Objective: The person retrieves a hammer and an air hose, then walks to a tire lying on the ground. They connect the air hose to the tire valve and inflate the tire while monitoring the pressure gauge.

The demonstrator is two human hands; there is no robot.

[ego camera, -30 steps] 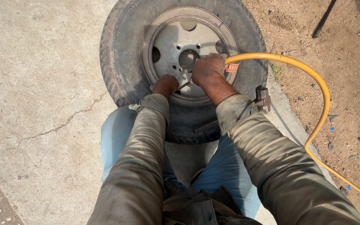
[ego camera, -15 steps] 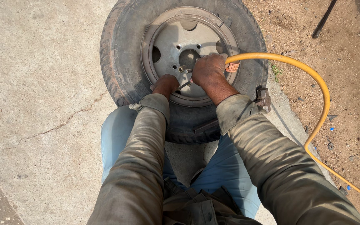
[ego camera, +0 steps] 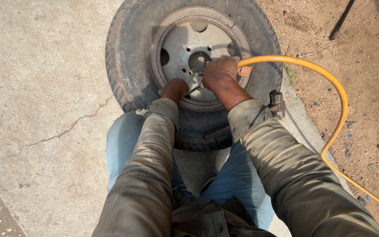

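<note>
I sit on a cracked concrete floor (ego camera: 44,87), which gives way to bare dirt ground (ego camera: 365,109) at three o'clock. A worn tyre with its steel wheel (ego camera: 132,52) lies flat on the concrete at twelve o'clock. A yellow hose (ego camera: 336,87) trails across the dirt toward five o'clock.

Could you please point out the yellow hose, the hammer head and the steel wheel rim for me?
yellow hose (ego camera: 330,79): head view, on the top of its curve over the dirt.
hammer head (ego camera: 277,103): head view, on the dark metal block beside the tyre.
steel wheel rim (ego camera: 176,44): head view, on the bare grey disc face.
</note>
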